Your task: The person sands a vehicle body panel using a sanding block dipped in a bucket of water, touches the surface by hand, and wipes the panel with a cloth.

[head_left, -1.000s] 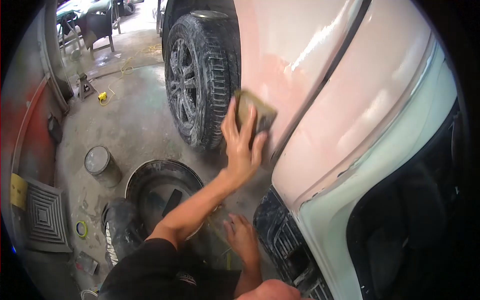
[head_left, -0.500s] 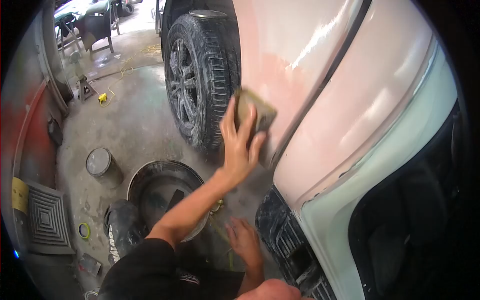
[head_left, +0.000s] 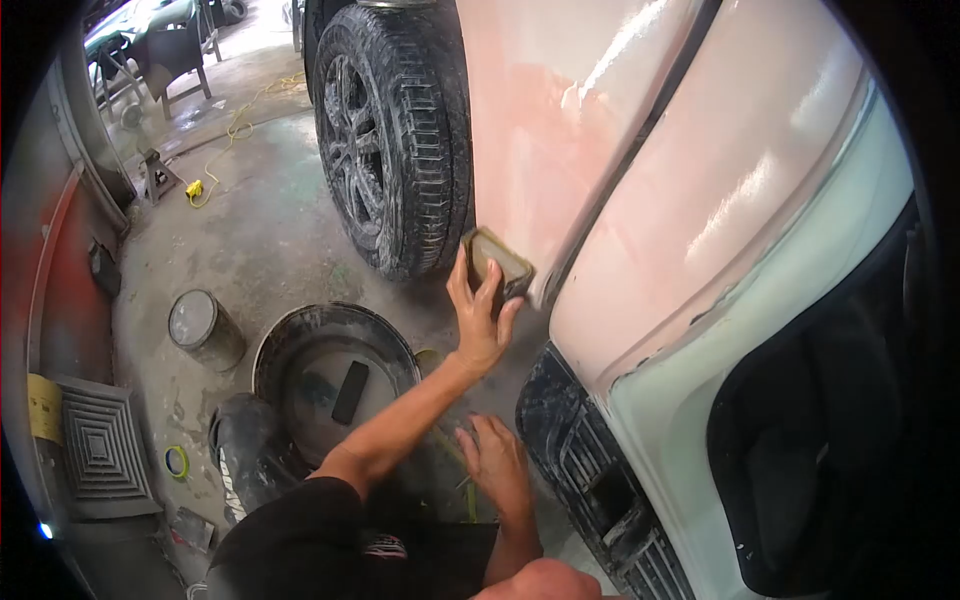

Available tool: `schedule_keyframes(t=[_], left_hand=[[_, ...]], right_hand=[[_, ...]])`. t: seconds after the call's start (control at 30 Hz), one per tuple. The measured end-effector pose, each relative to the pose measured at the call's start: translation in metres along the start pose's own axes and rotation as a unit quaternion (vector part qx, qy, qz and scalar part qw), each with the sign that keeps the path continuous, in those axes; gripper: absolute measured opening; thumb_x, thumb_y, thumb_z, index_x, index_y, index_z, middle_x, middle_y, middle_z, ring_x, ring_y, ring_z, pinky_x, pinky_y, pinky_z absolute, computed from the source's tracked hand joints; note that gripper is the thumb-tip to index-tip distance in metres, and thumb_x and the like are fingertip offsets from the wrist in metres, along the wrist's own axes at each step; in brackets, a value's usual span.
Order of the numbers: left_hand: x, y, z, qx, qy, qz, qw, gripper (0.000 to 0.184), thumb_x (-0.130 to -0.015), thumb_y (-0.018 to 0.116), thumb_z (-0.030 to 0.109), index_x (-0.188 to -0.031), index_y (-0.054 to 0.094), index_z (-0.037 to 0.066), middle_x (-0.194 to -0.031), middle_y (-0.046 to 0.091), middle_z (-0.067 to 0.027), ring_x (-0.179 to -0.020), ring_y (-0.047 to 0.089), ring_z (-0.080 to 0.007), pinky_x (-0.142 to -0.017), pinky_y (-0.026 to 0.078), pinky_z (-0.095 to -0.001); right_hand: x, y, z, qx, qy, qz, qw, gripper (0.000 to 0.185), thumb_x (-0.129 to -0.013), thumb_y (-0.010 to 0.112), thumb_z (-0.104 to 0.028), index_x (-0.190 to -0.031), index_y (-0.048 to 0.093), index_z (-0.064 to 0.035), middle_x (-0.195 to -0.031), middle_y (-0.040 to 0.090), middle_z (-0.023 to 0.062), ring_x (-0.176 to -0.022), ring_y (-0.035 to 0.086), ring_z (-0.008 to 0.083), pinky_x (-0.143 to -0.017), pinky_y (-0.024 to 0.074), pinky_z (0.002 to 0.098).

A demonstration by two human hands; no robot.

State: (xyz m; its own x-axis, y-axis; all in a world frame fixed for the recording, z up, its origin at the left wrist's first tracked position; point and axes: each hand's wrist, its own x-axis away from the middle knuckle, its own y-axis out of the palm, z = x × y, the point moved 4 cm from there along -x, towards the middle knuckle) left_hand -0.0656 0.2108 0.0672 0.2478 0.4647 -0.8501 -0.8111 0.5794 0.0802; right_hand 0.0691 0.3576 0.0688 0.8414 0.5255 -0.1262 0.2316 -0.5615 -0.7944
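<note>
My left hand (head_left: 482, 325) grips a yellowish-brown sanding block (head_left: 500, 262), with fingers along one side and thumb on the other. The block is at the lower edge of a pinkish, patchy car body panel (head_left: 540, 150), beside the tire (head_left: 425, 150); whether it touches the panel I cannot tell. My right hand (head_left: 498, 465) hangs lower down, fingers loosely apart and holding nothing. Left of it, a black tub (head_left: 275, 345) stands on the floor with a dark rectangular block (head_left: 350, 393) lying in it.
A can (head_left: 205, 330) stands left of the tub. A dusty running board (head_left: 590, 480) juts out at lower right below the open door frame (head_left: 690, 430). Farther off lie a yellow cord (head_left: 195, 190) and a jack stand (head_left: 158, 175). A tape roll (head_left: 177, 462) sits at left.
My left hand has moved down along the panel with the sanding block. My right hand has risen slightly. The view has shifted a little, and the dark block in the tub shows more fully.
</note>
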Motion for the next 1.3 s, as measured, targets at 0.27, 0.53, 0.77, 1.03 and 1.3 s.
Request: schedule_keyframes(t=[0.27,0.53,0.77,1.03,1.3], left_hand=[[-0.122,-0.022,0.044,-0.040,0.065,-0.001,0.997,0.070,-0.094,0.073,0.007,-0.159,0.048,0.005,-0.167,0.027,-0.0369,-0.150,0.032,-0.0530,-0.121,0.027,-0.0591],[-0.085,-0.019,0.032,-0.030,0.029,-0.021,0.999,0.069,-0.097,0.069,0.008,-0.161,0.044,0.002,-0.168,0.023,-0.0377,-0.152,0.029,-0.0517,-0.123,0.023,-0.0586],[-0.066,-0.022,0.036,-0.048,0.037,-0.057,0.997,0.069,-0.094,0.071,0.007,-0.159,0.049,0.003,-0.168,0.024,-0.0377,-0.153,0.028,-0.0521,-0.123,0.026,-0.0567],[-0.131,-0.030,0.050,-0.042,0.049,-0.043,0.997,0.067,-0.098,0.069,0.010,-0.161,0.046,0.004,-0.167,0.026,-0.0362,-0.151,0.031,-0.0506,-0.123,0.026,-0.0562],[-0.146,-0.032,0.055,-0.047,0.028,-0.044,0.998,0.067,-0.100,0.067,0.010,-0.162,0.043,0.003,-0.166,0.027,-0.0346,-0.151,0.030,-0.0485,-0.122,0.026,-0.0567]], right_hand=[[0.015,-0.007,0.006,0.040,0.021,-0.006,0.999,0.031,-0.099,0.072,-0.019,-0.121,0.069,0.0019,-0.110,0.071,0.0249,-0.098,0.070,0.0468,-0.085,0.0561,0.0509],[-0.003,-0.005,-0.004,0.019,-0.001,-0.021,1.000,0.031,-0.100,0.070,-0.020,-0.122,0.070,0.0015,-0.111,0.072,0.0243,-0.100,0.071,0.0462,-0.086,0.0568,0.0508],[0.002,-0.004,0.004,0.016,0.009,-0.012,1.000,0.035,-0.102,0.067,-0.026,-0.125,0.068,-0.0002,-0.110,0.071,0.0254,-0.103,0.068,0.0462,-0.089,0.0542,0.0543],[0.007,0.001,0.007,0.026,-0.003,-0.010,1.000,0.034,-0.103,0.066,-0.027,-0.123,0.067,-0.0002,-0.110,0.070,0.0249,-0.101,0.068,0.0466,-0.086,0.0543,0.0545],[0.008,0.005,0.001,0.010,0.017,-0.029,0.999,0.034,-0.103,0.066,-0.027,-0.122,0.067,0.0004,-0.111,0.070,0.0254,-0.101,0.068,0.0469,-0.087,0.0537,0.0546]])
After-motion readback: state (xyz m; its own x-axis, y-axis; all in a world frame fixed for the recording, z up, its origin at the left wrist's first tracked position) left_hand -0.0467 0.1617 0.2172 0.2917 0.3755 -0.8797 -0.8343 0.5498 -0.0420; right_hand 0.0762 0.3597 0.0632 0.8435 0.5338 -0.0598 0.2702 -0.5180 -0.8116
